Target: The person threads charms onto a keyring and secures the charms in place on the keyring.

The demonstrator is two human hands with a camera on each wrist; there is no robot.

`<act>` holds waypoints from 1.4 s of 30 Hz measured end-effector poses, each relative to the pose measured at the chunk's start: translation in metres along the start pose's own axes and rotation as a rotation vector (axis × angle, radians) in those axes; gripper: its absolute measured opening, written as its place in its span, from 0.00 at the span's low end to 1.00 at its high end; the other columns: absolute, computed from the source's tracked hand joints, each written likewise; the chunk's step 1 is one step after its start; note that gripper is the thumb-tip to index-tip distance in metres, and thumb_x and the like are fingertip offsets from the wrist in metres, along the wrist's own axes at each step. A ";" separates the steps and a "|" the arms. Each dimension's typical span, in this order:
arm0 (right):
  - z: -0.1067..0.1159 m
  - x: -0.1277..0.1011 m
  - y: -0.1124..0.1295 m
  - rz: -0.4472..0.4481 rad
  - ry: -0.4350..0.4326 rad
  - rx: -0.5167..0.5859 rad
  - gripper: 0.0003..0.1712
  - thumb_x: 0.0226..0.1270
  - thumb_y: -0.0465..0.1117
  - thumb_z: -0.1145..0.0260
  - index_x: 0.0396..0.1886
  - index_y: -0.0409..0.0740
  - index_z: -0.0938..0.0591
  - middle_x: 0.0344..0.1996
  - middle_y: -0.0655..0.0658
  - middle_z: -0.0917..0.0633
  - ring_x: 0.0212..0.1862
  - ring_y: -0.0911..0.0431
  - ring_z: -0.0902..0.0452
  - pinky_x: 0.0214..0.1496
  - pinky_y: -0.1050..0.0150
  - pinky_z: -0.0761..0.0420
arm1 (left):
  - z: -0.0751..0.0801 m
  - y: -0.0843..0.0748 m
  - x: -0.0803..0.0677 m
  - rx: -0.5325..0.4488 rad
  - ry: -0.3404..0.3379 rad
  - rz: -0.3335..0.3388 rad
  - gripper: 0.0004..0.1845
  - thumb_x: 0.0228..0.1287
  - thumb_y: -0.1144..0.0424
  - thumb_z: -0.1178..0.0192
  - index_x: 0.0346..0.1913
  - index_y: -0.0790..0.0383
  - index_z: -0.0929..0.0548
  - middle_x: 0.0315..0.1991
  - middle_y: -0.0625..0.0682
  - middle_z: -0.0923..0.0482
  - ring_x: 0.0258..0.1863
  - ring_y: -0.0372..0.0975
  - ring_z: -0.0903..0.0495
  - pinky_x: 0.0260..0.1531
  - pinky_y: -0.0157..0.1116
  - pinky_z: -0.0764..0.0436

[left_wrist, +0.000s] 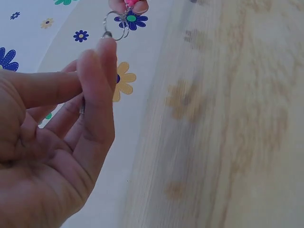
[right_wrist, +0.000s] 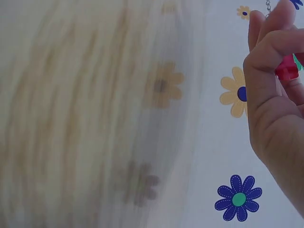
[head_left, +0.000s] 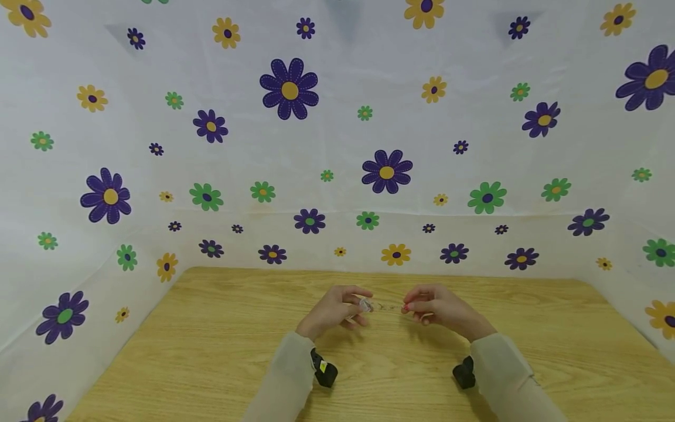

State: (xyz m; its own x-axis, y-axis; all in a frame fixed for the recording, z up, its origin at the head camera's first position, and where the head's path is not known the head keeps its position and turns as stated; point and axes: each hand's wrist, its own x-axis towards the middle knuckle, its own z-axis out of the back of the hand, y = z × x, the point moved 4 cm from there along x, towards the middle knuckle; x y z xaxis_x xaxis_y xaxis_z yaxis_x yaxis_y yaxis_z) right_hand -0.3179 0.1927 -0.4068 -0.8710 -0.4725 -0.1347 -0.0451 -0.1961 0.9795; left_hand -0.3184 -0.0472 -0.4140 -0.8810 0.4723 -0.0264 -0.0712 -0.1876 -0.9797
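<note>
Between my two hands a keychain is stretched out above the table. My left hand (head_left: 334, 309) pinches one end, a small clear or silvery piece (head_left: 366, 304), between thumb and fingers. A metal split ring (left_wrist: 105, 23) shows just beyond the left fingertips in the left wrist view. My right hand (head_left: 440, 306) pinches the other end, a small pink-red piece (head_left: 405, 308). In the right wrist view this red piece (right_wrist: 287, 69) is partly hidden behind the fingers, and a bit of thin chain (right_wrist: 268, 6) shows above them. The silvery piece's exact kind cannot be made out.
Under the hands is a wood-grain table (head_left: 211, 351). A white cloth (head_left: 327, 135) printed with purple, yellow and green flowers hangs behind it and along both sides. A dark wrist camera (head_left: 324, 370) is strapped at the left sleeve, another camera (head_left: 464, 373) at the right.
</note>
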 end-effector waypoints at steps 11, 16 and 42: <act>0.007 0.001 -0.002 -0.004 0.010 0.022 0.14 0.75 0.32 0.39 0.52 0.23 0.24 0.40 0.41 0.14 0.36 0.56 0.18 0.38 0.67 0.18 | 0.006 0.002 0.002 -0.049 -0.101 0.008 0.21 0.69 0.82 0.45 0.63 0.73 0.22 0.50 0.62 0.19 0.38 0.51 0.12 0.34 0.41 0.12; 0.011 0.002 -0.005 -0.013 0.001 0.014 0.12 0.75 0.31 0.39 0.51 0.25 0.23 0.41 0.40 0.13 0.37 0.55 0.17 0.38 0.67 0.18 | 0.007 0.003 0.005 -0.072 -0.150 0.018 0.20 0.68 0.82 0.44 0.62 0.74 0.22 0.50 0.62 0.18 0.37 0.47 0.12 0.34 0.40 0.12; 0.008 0.004 -0.008 -0.086 -0.004 -0.203 0.09 0.76 0.31 0.42 0.44 0.25 0.21 0.29 0.42 0.15 0.25 0.58 0.19 0.29 0.69 0.20 | 0.005 0.018 0.009 -0.045 -0.150 0.061 0.18 0.65 0.86 0.46 0.57 0.77 0.21 0.43 0.63 0.14 0.37 0.50 0.11 0.34 0.39 0.12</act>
State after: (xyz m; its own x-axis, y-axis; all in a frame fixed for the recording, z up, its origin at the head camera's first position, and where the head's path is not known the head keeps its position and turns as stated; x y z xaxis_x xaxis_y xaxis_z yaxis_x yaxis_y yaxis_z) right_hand -0.3248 0.1998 -0.4143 -0.8703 -0.4430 -0.2151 -0.0200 -0.4046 0.9143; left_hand -0.3300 -0.0505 -0.4309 -0.9433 0.3266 -0.0595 0.0026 -0.1719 -0.9851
